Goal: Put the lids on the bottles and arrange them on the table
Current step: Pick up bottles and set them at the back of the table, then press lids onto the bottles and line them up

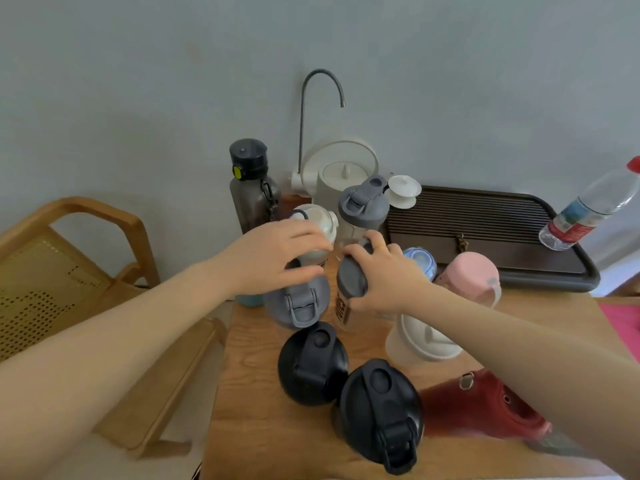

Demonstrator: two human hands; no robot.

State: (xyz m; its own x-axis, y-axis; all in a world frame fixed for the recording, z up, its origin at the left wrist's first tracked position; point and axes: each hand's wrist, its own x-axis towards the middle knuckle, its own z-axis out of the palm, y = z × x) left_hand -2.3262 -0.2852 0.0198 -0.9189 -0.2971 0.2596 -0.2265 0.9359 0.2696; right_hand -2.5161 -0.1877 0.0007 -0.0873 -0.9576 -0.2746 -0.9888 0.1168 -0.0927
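Note:
Several lidded bottles stand crowded on the wooden table (277, 427). My left hand (277, 258) is closed over the top of a grey-lidded shaker bottle (298, 303), just in front of a white-lidded bottle (320, 221). My right hand (384, 275) grips the grey lid of a clear bottle with a brown label (349, 282), which tilts to the left. Two black-lidded bottles (313, 363) (381, 414) stand nearest me. Another grey-lidded shaker (362, 209), a blue-lidded bottle (420, 261), a pink bottle (472, 277), a white cup-like bottle (420, 341) and a tall dark bottle (252, 188) surround them.
A white kettle (341, 174) with a curved tap stands at the back by the wall. A dark slatted tea tray (485, 223) holds a clear plastic water bottle (595, 209) at the right. A red bag (485, 407) lies at the table's right. A wooden chair (86, 271) is at the left.

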